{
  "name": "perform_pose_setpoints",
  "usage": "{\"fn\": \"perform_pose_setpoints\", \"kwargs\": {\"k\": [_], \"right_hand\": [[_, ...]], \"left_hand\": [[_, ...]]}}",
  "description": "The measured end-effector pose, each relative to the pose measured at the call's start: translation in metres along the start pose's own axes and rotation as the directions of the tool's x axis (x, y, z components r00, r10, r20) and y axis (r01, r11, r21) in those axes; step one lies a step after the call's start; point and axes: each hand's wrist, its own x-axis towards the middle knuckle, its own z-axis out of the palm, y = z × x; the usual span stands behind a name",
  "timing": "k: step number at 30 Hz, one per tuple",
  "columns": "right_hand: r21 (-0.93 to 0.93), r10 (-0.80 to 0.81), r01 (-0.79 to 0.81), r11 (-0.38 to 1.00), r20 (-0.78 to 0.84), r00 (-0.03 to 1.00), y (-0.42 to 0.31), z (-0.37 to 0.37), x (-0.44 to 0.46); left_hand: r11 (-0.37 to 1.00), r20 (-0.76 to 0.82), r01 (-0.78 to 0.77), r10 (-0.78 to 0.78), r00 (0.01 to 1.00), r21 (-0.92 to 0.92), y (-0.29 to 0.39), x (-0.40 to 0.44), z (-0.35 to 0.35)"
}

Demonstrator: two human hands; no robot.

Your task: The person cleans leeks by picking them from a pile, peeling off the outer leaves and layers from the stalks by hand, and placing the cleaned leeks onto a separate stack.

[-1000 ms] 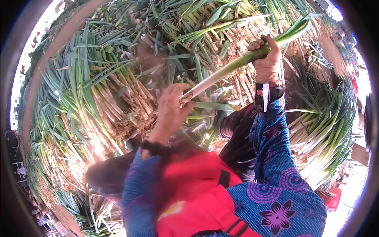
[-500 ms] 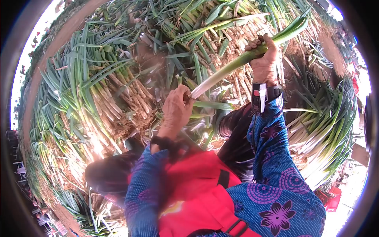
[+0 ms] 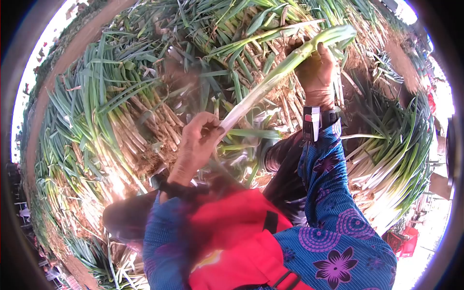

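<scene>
A long, thick green onion point(image 3: 261, 92) slants across in front of me, its white end low on the left and its green leaves high on the right. My left hand point(image 3: 197, 142) is closed, thumb and fingers pinching at the white end. Around the green upper stalk, my right hand point(image 3: 316, 71) is closed with its thumb raised beside it; some of its fingers are hidden behind the stalk. Loose leaves and peelings point(image 3: 237, 147) lie on the ground below the stalk.
Heaped green onions with roots point(image 3: 130, 121) lie on the left, and more bundles point(image 3: 285, 53) are ahead. A pile of white-stemmed onions point(image 3: 386, 164) is on my right, past my knee. Red plastic items point(image 3: 408, 241) stand at the far right.
My left hand has moved left and down with the white end. My right hand has turned and shifted slightly left, and the green top now looks shorter and bends over it.
</scene>
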Motion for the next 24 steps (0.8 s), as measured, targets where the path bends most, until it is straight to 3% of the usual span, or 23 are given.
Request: {"fn": "perform_pose_setpoints", "kwargs": {"k": [2,4,5,7,8,11,16,19,22,23,24], "right_hand": [[0.072,0.038,-0.054,0.996,0.211,0.977,0.001,0.006,0.001],[0.124,0.091,-0.148,0.981,0.381,0.920,0.004,0.004,0.006],[0.062,0.042,-0.061,0.996,0.279,0.959,0.007,0.000,0.007],[-0.086,-0.083,0.090,0.992,0.076,0.994,0.014,-0.002,0.004],[-0.059,-0.109,0.104,0.993,-0.074,0.991,0.018,0.003,0.000],[-0.158,-0.172,0.133,0.978,-0.271,0.947,0.025,-0.011,0.002],[-0.245,-0.201,0.118,0.962,-0.349,0.915,0.036,-0.048,0.000],[-0.316,-0.261,0.128,0.940,-0.424,0.867,0.037,-0.066,0.000],[-0.260,-0.213,0.099,0.960,-0.456,0.864,0.034,-0.074,-0.001],[-0.250,-0.185,0.076,0.965,-0.451,0.873,0.034,-0.074,-0.002],[-0.354,-0.196,0.055,0.934,-0.377,0.905,0.033,-0.076,-0.006]], "left_hand": [[0.984,0.102,0.132,-0.120,0.988,-0.120,0.007,-0.002,-0.006],[0.982,0.114,0.118,-0.102,0.988,-0.146,0.003,-0.006,-0.003],[0.981,0.120,0.113,-0.094,0.988,-0.157,-0.001,-0.007,-0.001],[1.000,-0.051,0.014,-0.015,0.999,-0.020,-0.009,-0.011,0.012],[0.994,-0.123,-0.067,0.077,0.989,0.085,-0.009,-0.011,0.017],[0.916,-0.216,-0.221,0.303,0.928,0.334,-0.003,-0.014,0.023],[0.783,-0.177,-0.333,0.483,0.858,0.526,-0.011,-0.022,0.024],[0.791,-0.274,-0.354,0.532,0.801,0.500,-0.018,-0.027,0.020],[0.962,-0.433,-0.100,0.205,0.878,0.254,-0.009,-0.032,0.006],[0.973,-0.493,-0.023,-0.096,0.865,-0.230,0.004,-0.029,0.008],[0.928,-0.495,0.000,-0.199,0.846,-0.374,-0.008,-0.026,-0.002]]}}
